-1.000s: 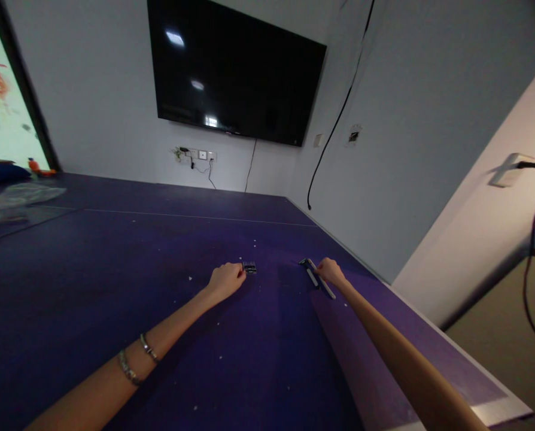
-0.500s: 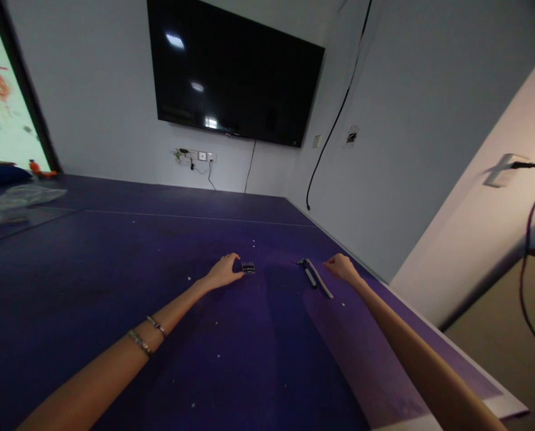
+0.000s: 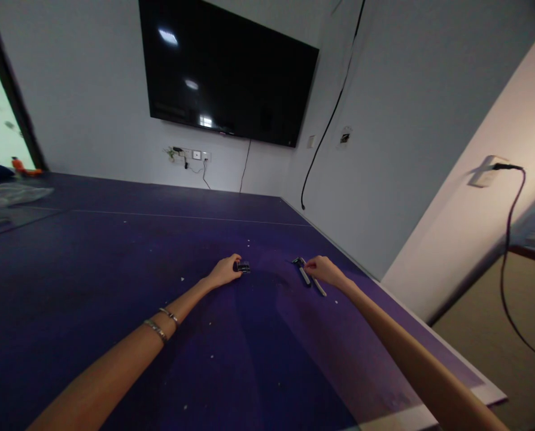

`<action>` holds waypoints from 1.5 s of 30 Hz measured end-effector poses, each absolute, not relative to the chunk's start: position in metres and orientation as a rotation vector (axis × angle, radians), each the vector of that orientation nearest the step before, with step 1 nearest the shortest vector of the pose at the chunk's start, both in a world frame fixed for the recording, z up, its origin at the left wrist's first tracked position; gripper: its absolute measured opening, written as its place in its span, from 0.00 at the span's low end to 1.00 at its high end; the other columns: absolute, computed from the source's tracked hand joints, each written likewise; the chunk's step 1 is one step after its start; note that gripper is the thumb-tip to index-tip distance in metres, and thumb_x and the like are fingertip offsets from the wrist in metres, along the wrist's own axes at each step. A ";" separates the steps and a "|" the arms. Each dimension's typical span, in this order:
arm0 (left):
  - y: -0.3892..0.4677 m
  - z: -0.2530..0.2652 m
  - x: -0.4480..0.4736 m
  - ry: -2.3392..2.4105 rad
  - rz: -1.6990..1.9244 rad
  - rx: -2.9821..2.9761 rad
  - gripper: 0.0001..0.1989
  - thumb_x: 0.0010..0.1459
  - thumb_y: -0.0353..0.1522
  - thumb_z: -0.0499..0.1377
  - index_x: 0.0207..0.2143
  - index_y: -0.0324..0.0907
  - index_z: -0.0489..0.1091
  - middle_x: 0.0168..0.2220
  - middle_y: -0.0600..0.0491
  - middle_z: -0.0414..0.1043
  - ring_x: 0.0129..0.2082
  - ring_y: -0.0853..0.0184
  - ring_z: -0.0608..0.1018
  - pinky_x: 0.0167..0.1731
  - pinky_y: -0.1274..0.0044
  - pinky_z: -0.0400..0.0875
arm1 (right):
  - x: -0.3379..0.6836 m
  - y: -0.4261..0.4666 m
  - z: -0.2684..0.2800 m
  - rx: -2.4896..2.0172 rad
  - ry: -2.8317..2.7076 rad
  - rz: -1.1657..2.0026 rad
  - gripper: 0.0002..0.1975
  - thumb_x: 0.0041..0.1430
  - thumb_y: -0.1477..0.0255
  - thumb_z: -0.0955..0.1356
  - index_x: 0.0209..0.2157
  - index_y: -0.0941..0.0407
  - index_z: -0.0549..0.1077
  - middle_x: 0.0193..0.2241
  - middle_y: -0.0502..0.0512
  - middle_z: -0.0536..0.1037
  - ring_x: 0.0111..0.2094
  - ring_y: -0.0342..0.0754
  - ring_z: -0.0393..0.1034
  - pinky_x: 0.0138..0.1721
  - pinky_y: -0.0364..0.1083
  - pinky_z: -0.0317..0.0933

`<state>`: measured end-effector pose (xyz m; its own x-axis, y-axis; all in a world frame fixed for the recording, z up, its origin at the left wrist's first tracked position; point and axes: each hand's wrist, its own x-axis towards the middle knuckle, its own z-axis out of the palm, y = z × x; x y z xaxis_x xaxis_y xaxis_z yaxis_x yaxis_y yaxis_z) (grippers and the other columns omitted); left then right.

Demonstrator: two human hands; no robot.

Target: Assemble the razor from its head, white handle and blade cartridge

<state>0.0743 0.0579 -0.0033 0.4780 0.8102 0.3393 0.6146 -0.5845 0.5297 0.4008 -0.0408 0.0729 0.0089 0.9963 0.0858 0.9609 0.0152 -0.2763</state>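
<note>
My left hand (image 3: 225, 270) pinches a small dark case (image 3: 244, 267) with clear-looking edges, low over the purple table; its contents are too small to make out. To the right lie two slim handled tools that look like razors, side by side with their heads pointing away from me. The left razor (image 3: 304, 277) is black with a grey strip. The right razor (image 3: 320, 288) has a pale grey handle. My right hand (image 3: 325, 269) is closed, with its fingertips at the upper part of the pale razor, partly covering it.
Small white scraps (image 3: 212, 357) dot the purple table (image 3: 169, 383). Clear plastic sheeting (image 3: 16, 194) and an orange object (image 3: 20, 167) lie at the far left. A black cable (image 3: 325, 140) hangs along the wall beyond the table's right edge. A large screen (image 3: 231, 72) is mounted ahead.
My right hand has moved left onto the pale razor, from beside it. My left hand still holds the dark case. The view has turned slightly to the right.
</note>
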 end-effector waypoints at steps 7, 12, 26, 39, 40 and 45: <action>0.031 0.014 0.089 1.074 0.829 2.456 0.24 0.45 0.34 0.61 0.46 0.40 0.61 0.42 0.47 0.71 0.42 0.61 0.74 0.42 0.72 0.65 | 0.360 -0.047 0.079 -1.737 -2.371 0.205 0.19 0.50 0.64 0.66 0.45 0.55 0.73 0.35 0.56 0.77 0.35 0.48 0.70 0.36 0.43 0.61; 0.002 0.029 0.112 0.904 0.818 2.605 0.26 0.45 0.36 0.61 0.47 0.39 0.61 0.44 0.45 0.70 0.43 0.58 0.72 0.44 0.70 0.64 | 0.332 -0.053 0.080 -1.519 -2.533 0.199 0.37 0.43 0.55 0.69 0.52 0.60 0.65 0.44 0.64 0.72 0.43 0.54 0.67 0.43 0.48 0.60; -0.018 0.029 0.133 0.827 0.823 2.537 0.29 0.49 0.41 0.59 0.51 0.39 0.57 0.49 0.43 0.65 0.49 0.57 0.69 0.48 0.68 0.62 | 0.336 -0.046 0.082 -1.544 -2.609 0.166 0.25 0.43 0.58 0.70 0.42 0.57 0.72 0.38 0.58 0.74 0.39 0.52 0.68 0.39 0.45 0.60; 0.018 0.000 0.063 1.211 0.736 2.478 0.18 0.57 0.38 0.48 0.46 0.37 0.62 0.47 0.42 0.67 0.48 0.60 0.70 0.49 0.69 0.61 | 0.487 -0.015 0.083 -2.116 -2.131 0.587 0.28 0.42 0.67 0.71 0.48 0.56 0.68 0.34 0.57 0.75 0.28 0.45 0.68 0.20 0.39 0.62; 0.017 -0.002 0.062 1.203 0.744 2.491 0.17 0.57 0.37 0.48 0.46 0.38 0.62 0.47 0.43 0.67 0.48 0.60 0.69 0.50 0.69 0.61 | 0.494 -0.012 0.080 -2.152 -2.113 0.601 0.29 0.41 0.69 0.71 0.49 0.56 0.67 0.33 0.57 0.75 0.28 0.45 0.68 0.20 0.39 0.62; 0.013 -0.007 0.064 1.158 0.754 2.596 0.15 0.56 0.36 0.49 0.44 0.39 0.63 0.49 0.44 0.66 0.53 0.60 0.65 0.54 0.67 0.55 | 0.504 0.003 0.063 -2.235 -2.085 0.677 0.32 0.41 0.73 0.70 0.51 0.56 0.64 0.31 0.56 0.76 0.27 0.45 0.69 0.20 0.40 0.62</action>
